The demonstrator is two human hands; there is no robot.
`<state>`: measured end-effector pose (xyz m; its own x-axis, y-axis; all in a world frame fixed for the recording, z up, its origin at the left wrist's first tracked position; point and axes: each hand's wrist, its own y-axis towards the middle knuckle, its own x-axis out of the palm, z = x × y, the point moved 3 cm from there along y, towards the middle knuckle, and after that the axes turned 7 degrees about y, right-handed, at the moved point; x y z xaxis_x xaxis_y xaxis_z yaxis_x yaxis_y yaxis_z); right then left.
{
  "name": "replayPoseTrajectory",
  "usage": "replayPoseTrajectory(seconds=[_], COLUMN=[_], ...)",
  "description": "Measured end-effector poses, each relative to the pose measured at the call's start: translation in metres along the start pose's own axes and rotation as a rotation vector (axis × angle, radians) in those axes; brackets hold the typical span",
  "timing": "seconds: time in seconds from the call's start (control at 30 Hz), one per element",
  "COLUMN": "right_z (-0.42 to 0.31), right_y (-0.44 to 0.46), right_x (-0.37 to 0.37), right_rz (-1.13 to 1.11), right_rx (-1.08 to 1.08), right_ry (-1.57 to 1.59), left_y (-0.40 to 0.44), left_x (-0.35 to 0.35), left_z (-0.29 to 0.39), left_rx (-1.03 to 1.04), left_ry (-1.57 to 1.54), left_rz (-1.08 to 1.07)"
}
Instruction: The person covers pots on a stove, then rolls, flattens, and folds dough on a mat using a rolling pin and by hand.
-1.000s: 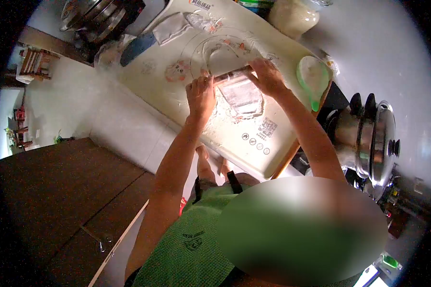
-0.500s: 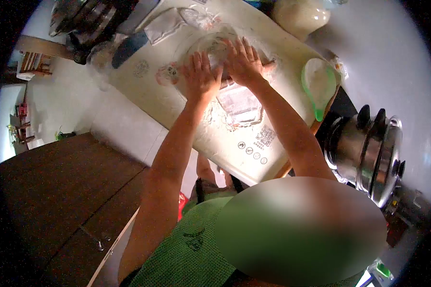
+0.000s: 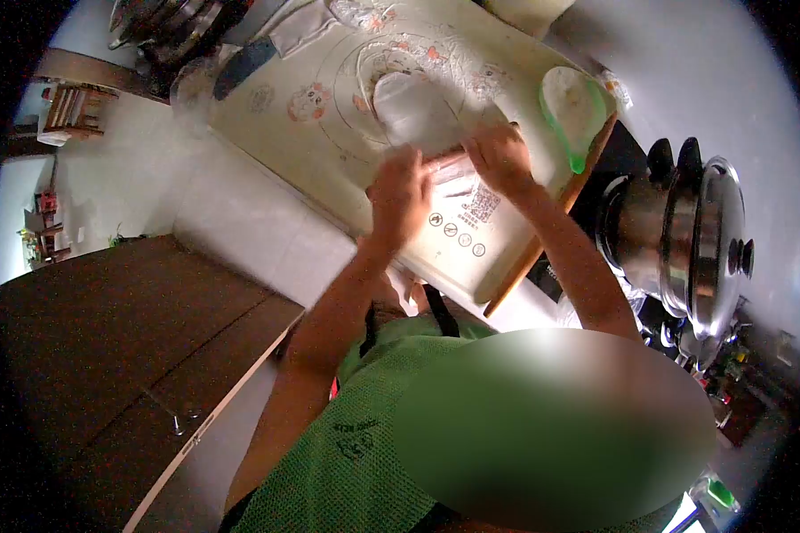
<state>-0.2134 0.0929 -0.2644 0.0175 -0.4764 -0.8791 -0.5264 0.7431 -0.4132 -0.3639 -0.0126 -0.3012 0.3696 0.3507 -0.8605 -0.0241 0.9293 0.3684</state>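
My left hand (image 3: 402, 200) and my right hand (image 3: 500, 158) are closed over the two ends of a wooden rolling pin (image 3: 444, 160), whose middle shows between them. The pin lies across the near part of a flat, pale sheet of dough (image 3: 413, 111). Beneath the dough is a floured cream mat (image 3: 329, 164) with printed circles, flowers and a square code. Motion blurs both hands, and the fingertips are partly hidden.
A green-rimmed scoop of white powder (image 3: 571, 107) lies at the mat's right side. Steel pots (image 3: 667, 240) stand farther right. A folded pale cloth (image 3: 304, 28) and a dark blue object (image 3: 244, 67) lie at the back left.
My hands spread forward over the rolling pin, then came back toward my body and closed on its ends. More of the dough shows beyond the pin. The view has shifted.
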Motion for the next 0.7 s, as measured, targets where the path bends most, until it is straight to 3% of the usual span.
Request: replayPoseTrajectory(seconds=[0.03,0.1,0.13,0.2,0.23,0.5,0.63,0.7], right_z=[0.0,0.003,-0.004,-0.01,-0.012,0.009,0.02,0.036], right_y=[0.02,0.054,0.055,0.061,0.059,-0.044,-0.079,-0.071], right_x=[0.004,0.004,0.015,0.026,0.024,0.054,0.049,0.054], right_rz=[0.001,0.659,0.656,0.682,0.675,0.416,0.279,0.368], right_rx=[0.004,-0.207,-0.207,-0.036,-0.045,-0.107,-0.252,-0.323], right_ry=[0.004,0.201,0.202,0.064,0.068,0.001,0.005,-0.025], left_y=[0.017,0.041,0.039,0.037,0.027,-0.038,-0.055,-0.054], left_x=[0.008,0.024,0.019,0.015,0.015,-0.013,-0.006,0.001], left_z=[-0.019,-0.043,-0.035,-0.023,-0.018,0.061,0.057,0.043], left_rx=[-0.028,-0.004,-0.006,-0.068,-0.107,-0.122,-0.023,0.047], left_ry=[0.013,0.231,0.231,0.369,0.36,0.258,0.226,0.197], left_rz=[-0.031,0.126,0.124,-0.101,-0.032,-0.279,-0.219,-0.168])
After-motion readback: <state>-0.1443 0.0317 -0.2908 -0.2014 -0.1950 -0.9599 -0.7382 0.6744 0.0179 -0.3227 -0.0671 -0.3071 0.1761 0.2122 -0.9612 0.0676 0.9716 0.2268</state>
